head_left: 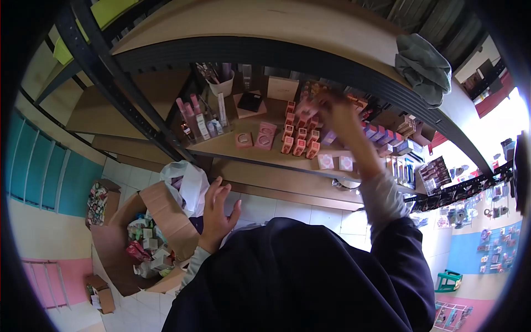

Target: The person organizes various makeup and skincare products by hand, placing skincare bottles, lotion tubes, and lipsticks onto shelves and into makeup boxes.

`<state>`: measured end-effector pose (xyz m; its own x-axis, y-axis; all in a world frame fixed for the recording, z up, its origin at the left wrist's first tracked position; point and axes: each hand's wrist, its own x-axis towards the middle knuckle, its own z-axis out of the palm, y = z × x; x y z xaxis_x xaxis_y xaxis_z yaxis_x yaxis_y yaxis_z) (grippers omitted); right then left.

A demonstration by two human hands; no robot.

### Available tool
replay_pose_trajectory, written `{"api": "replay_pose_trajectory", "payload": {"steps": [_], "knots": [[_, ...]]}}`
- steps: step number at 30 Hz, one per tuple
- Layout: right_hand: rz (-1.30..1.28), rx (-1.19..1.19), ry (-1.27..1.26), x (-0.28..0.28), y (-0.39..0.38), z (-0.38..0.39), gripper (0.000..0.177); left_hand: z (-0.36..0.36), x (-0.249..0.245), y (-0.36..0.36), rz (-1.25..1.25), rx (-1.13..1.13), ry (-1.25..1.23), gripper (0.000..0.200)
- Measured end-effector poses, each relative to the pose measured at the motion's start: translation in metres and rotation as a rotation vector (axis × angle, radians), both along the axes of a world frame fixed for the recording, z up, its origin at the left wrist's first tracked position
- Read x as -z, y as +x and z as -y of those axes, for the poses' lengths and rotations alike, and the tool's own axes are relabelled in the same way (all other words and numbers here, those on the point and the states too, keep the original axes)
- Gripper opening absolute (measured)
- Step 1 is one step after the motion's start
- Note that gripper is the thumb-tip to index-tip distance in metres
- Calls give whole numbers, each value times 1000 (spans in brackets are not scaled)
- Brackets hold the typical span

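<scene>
My right hand (pixel 338 113) reaches over the shelf board (pixel 260 154), above the back of several rows of small pink and orange boxes (pixel 300 133). It is smeared by motion, so its fingers and anything in them cannot be made out. Low in front of the shelf, my left hand (pixel 218 214) is held up with its fingers apart and nothing in it. Two round-windowed compacts (pixel 265 136) lie left of the boxes, and two small white-and-pink boxes (pixel 326 161) lie near the front edge.
Left on the shelf stand a white cup of brushes (pixel 222 86) and pink tubes (pixel 193 105). A black shelf beam (pixel 265 48) crosses above the hands. On the floor are an open carton (pixel 113 260) of packets and a white plastic bag (pixel 191 185). A grey cloth (pixel 423 66) hangs upper right.
</scene>
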<state>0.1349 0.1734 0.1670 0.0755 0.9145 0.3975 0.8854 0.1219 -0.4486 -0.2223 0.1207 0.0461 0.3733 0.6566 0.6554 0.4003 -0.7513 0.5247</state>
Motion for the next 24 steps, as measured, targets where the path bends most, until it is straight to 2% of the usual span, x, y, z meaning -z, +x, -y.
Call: {"api": "replay_pose_trajectory", "payload": {"steps": [1,4,8,11,16,24], "knots": [[73,41,9,2,31,-17,23,2,4,2,-3,-24,-17,48],[549,47,455,26,105,-66,26,8,17,4,-104,-81,-95,48],[539,149,432,109,191,-140,30,25,24,3,-101,-239,-148,50],[552,164,340,134,207,-156,30,42,20,1,-66,-355,-193,52],[588,157,207,146,218,-172,31,61,30,-12,-87,-435,-144,54],[613,150,128,150,226,-181,32,68,30,-14,-119,-499,-130,62]]}}
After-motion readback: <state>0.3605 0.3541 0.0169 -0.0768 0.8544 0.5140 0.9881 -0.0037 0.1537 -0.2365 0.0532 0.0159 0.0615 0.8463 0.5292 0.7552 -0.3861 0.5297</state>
